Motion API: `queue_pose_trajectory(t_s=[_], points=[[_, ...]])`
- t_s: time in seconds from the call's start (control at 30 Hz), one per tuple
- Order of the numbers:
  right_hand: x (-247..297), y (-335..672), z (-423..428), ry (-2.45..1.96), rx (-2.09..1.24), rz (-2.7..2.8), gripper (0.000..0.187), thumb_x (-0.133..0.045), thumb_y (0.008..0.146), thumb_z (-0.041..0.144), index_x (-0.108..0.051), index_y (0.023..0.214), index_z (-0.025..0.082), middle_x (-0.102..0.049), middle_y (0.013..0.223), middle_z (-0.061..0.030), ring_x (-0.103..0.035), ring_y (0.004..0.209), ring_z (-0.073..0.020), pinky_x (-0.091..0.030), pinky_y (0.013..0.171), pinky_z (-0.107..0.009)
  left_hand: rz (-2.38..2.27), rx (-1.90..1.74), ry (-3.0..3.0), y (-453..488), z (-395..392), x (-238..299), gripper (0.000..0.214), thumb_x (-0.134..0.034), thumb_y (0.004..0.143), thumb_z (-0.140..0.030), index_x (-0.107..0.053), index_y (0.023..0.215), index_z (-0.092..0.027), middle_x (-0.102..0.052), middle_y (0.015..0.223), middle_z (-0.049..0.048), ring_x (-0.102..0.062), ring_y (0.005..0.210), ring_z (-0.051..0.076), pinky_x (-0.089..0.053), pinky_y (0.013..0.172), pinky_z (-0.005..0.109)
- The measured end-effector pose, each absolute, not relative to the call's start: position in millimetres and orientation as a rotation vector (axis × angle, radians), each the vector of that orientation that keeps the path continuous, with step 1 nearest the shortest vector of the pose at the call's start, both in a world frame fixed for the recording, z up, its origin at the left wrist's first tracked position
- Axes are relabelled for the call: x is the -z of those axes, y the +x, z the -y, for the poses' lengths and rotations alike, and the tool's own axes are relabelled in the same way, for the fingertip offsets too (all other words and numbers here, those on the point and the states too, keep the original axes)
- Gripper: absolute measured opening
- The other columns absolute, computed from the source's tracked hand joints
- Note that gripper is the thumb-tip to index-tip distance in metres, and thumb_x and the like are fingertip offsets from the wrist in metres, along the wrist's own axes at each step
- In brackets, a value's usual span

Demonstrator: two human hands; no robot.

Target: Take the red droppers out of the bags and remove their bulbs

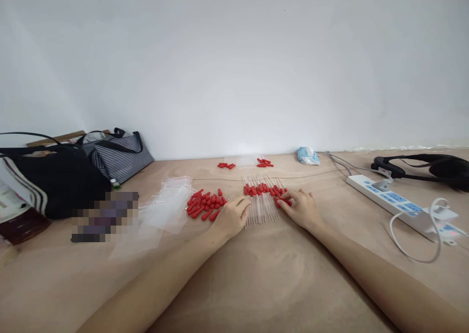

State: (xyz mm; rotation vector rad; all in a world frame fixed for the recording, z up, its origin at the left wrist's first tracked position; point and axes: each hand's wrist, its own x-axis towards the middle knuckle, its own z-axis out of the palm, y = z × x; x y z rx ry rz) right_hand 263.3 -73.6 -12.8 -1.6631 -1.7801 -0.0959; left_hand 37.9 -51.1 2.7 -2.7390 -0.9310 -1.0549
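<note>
Left hand (231, 217) touches the left edge of the droppers (263, 201), fingers curled, holding nothing clear. Right hand (301, 207) pinches one red-capped dropper at the row's right edge.

striped bag (119, 159), power strip (397, 205) — perhaps headphones (428, 168)

plain white wall (234, 64) fills the upper half, evenly lit, no windows in view. below it a tan surface (256, 284) runs to the wall's base. left: black bag (54, 181) and striped bag (117, 157) against the wall. right: white power strip (399, 206) with cables, black headset (432, 169) behind it. small blue packet (308, 156) near the wall.
</note>
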Motion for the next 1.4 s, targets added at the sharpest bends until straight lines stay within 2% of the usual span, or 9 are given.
queue_pose_trajectory(t_s=[0.13, 0.3, 0.47, 0.63, 0.8, 1.0, 1.17, 1.27, 1.4], points=[[15, 262, 74, -1.670, 0.164, 1.836, 0.022, -0.048, 0.077, 0.039, -0.066, 0.075, 0.025, -0.065, 0.078, -0.0023, -0.052, 0.077, -0.0203, -0.032, 0.072, -0.035, 0.853, 0.968, -2.790, 39, 57, -2, 0.011, -0.048, 0.077, -0.021, -0.056, 0.083, -0.015, -0.060, 0.086, 0.0064, -0.057, 0.079, 0.017, -0.048, 0.072, 0.030], [16, 273, 64, -1.725, 0.112, 1.664, 0.027, -0.044, 0.078, 0.039, -0.066, 0.076, 0.023, -0.064, 0.080, -0.0048, -0.054, 0.081, -0.0203, -0.035, 0.070, -0.033, 0.804, 0.940, -2.832, 37, 58, 1, 0.023, -0.054, 0.075, -0.031, -0.059, 0.088, -0.012, -0.061, 0.092, 0.0104, -0.057, 0.083, 0.020, -0.049, 0.075, 0.035], [12, 287, 44, -2.064, -0.218, 1.311, 0.030, -0.049, 0.071, 0.045, -0.065, 0.077, 0.020, -0.066, 0.076, -0.0062, -0.058, 0.068, -0.0188, -0.037, 0.057, -0.028, 0.748, 0.991, -2.836, 31, 61, 0, 0.022, -0.054, 0.076, -0.027, -0.060, 0.092, -0.013, -0.060, 0.096, 0.0103, -0.054, 0.087, 0.020, -0.047, 0.079, 0.035], [11, 288, 27, -2.157, -0.391, 1.294, 0.033, -0.055, 0.063, 0.050, -0.065, 0.060, 0.019, -0.062, 0.055, -0.0060, -0.054, 0.049, -0.0175, -0.034, 0.046, -0.026, 0.832, 1.199, -2.730, 6, 66, -2, 0.016, -0.053, 0.076, -0.020, -0.060, 0.090, -0.016, -0.056, 0.093, 0.0082, -0.050, 0.087, 0.018, -0.045, 0.079, 0.034], [6, 289, 24, -2.121, -0.430, 1.334, 0.031, -0.052, 0.068, 0.043, -0.061, 0.054, 0.017, -0.058, 0.050, -0.0061, -0.053, 0.047, -0.0176, -0.032, 0.044, -0.026, 0.987, 1.262, -2.644, -20, 69, -3, 0.011, -0.051, 0.077, -0.017, -0.061, 0.082, -0.018, -0.054, 0.090, 0.0059, -0.050, 0.084, 0.016, -0.044, 0.075, 0.033], [-6, 264, 54, -1.684, -0.256, 1.636, 0.020, -0.045, 0.078, 0.032, -0.058, 0.079, 0.017, -0.063, 0.075, -0.0041, -0.055, 0.068, -0.0152, -0.037, 0.058, -0.025, 1.008, 1.218, -2.587, -22, 68, -6, 0.028, -0.050, 0.078, -0.021, -0.053, 0.106, -0.018, -0.054, 0.098, 0.0078, -0.050, 0.093, 0.020, -0.041, 0.084, 0.038], [2, 215, 93, -1.157, 0.296, 2.078, 0.015, -0.045, 0.082, 0.025, -0.056, 0.074, 0.018, -0.061, 0.068, -0.0023, -0.049, 0.071, -0.0154, -0.027, 0.067, -0.031, 0.822, 1.030, -2.522, -22, 73, -12, 0.048, -0.057, 0.075, -0.036, -0.046, 0.118, -0.019, -0.053, 0.113, 0.0107, -0.044, 0.107, 0.026, -0.033, 0.092, 0.044], [10, 197, 105, -1.024, 0.412, 2.148, 0.016, -0.044, 0.083, 0.022, -0.056, 0.073, 0.018, -0.058, 0.063, -0.0014, -0.045, 0.066, -0.0141, -0.024, 0.065, -0.030, 0.634, 0.932, -2.547, -19, 80, -11, 0.032, -0.055, 0.077, -0.038, -0.056, 0.105, -0.022, -0.062, 0.098, 0.0053, -0.052, 0.097, 0.022, -0.030, 0.093, 0.043], [12, 193, 108, -0.963, 0.372, 2.190, 0.015, -0.044, 0.084, 0.023, -0.058, 0.082, 0.018, -0.059, 0.067, -0.0016, -0.044, 0.068, -0.0138, -0.022, 0.063, -0.029, 0.594, 0.933, -2.552, -15, 87, -7, 0.013, -0.051, 0.082, -0.024, -0.061, 0.090, -0.021, -0.062, 0.065, -0.0013, -0.053, 0.066, 0.013, -0.034, 0.080, 0.036]])
